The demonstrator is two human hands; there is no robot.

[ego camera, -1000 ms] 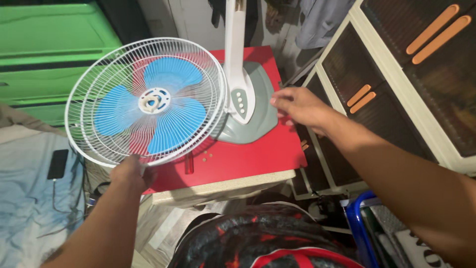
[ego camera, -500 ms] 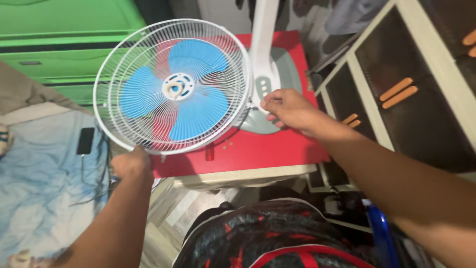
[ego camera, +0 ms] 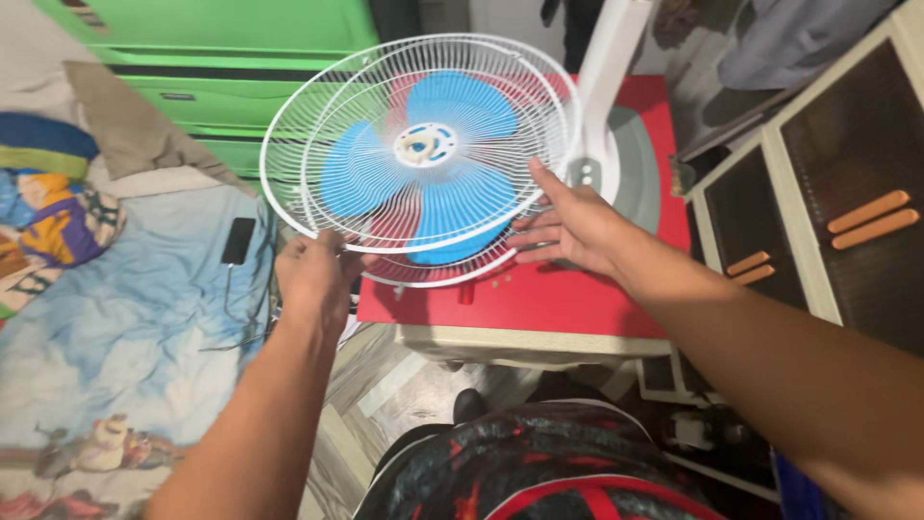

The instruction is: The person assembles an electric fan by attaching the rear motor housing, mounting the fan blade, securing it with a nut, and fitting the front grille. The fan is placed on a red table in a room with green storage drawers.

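A white wire fan guard [ego camera: 327, 135] covers the blue blades [ego camera: 433, 183] of a desk fan whose white stem [ego camera: 608, 87] rises from a grey base [ego camera: 643, 183] on a red table top [ego camera: 577, 289]. My left hand [ego camera: 316, 272] grips the lower left rim of the front guard, which sits slightly off the rear guard. My right hand [ego camera: 573, 226] has its fingers spread against the guard's lower right rim, touching it.
A green drawer cabinet [ego camera: 221, 67] stands behind the fan. To the left lies a bed with a pale blue sheet [ego camera: 125, 327] and a dark phone [ego camera: 238, 241]. A cream cabinet with orange handles [ego camera: 871, 220] is at the right. A small red piece [ego camera: 467, 292] lies on the table.
My right hand has moved from the fan's base and stem to the guard's right rim. The left hand keeps hold of the lower rim, and the front guard now looks shifted off the rear one.
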